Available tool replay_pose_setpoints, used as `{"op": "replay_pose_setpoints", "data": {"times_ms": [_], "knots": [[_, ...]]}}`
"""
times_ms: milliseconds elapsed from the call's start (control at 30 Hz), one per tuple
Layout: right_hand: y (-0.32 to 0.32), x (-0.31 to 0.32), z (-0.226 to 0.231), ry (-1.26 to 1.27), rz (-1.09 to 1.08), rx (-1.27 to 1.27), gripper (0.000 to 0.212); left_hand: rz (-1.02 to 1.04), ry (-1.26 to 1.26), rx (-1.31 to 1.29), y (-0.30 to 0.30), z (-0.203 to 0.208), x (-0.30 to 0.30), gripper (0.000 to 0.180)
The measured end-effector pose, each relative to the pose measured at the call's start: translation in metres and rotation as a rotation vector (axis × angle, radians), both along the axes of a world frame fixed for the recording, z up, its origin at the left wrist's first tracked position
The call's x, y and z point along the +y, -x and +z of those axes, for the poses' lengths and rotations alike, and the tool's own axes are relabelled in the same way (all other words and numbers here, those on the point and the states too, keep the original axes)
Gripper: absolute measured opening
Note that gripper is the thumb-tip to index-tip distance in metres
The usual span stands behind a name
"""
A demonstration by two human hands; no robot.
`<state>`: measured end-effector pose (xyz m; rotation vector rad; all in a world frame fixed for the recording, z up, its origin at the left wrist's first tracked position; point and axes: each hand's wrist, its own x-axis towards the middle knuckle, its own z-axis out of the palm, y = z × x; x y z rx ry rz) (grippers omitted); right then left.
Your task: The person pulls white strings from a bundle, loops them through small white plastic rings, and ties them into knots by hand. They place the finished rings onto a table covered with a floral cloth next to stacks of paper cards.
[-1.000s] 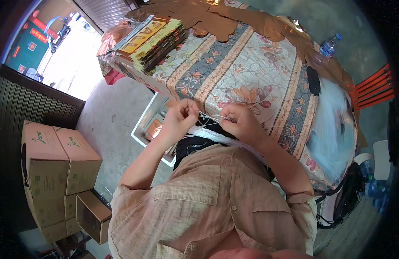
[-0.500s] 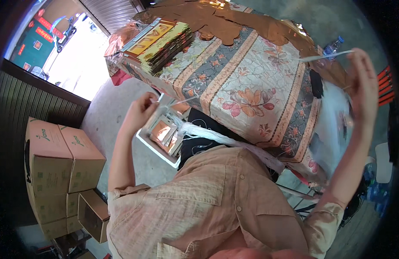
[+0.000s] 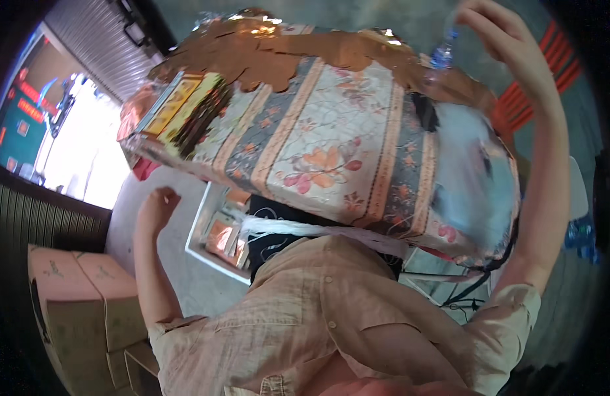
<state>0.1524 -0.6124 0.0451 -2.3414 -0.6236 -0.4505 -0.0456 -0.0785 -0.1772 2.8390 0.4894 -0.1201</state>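
My left hand (image 3: 158, 210) is closed with its fingertips pinched, out to the left of a white tray (image 3: 198, 228); whatever it pinches, if anything, is too small to make out. Raised high at the far right is my right hand (image 3: 493, 30), fingers curled together beyond the table's far edge, close to a plastic bottle (image 3: 442, 56). A faint thin line shows by its fingers, too blurred to name. Across my lap runs a bundle of white strings (image 3: 305, 228), one end reaching the tray. Copper-coloured pieces (image 3: 222, 234) lie inside that tray.
A table with a floral cloth (image 3: 318, 132) stands before me. On it are stacked printed cards (image 3: 186, 112), copper foil sheets (image 3: 272, 59) and a crumpled clear plastic bag (image 3: 470, 171). Cardboard boxes (image 3: 74, 290) stand left; a red-orange slatted chair (image 3: 542, 79) is at the right.
My left hand has moved left, away from the tray. My right hand has risen farther up; the pale strand that stretched from it over the table no longer shows there. The view has shifted.
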Motion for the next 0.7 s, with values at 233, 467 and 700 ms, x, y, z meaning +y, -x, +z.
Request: {"op": "replay_pose_setpoints", "data": {"times_ms": [233, 467, 700], "knots": [[0.042, 0.060, 0.049, -0.088, 0.267, 0.136, 0.017, -0.648, 0.688, -0.536, -0.108, 0.113, -0.180, 0.027], [0.039, 0.078, 0.057, -0.097, 0.327, 0.147, 0.017, -0.807, 1.445, -0.384, -0.179, 0.096, -0.275, 0.034], [0.026, 0.053, 0.050, -0.133, 0.340, 0.193, 0.018, -0.752, 1.770, -0.112, -0.182, 0.066, -0.298, 0.034]]}}
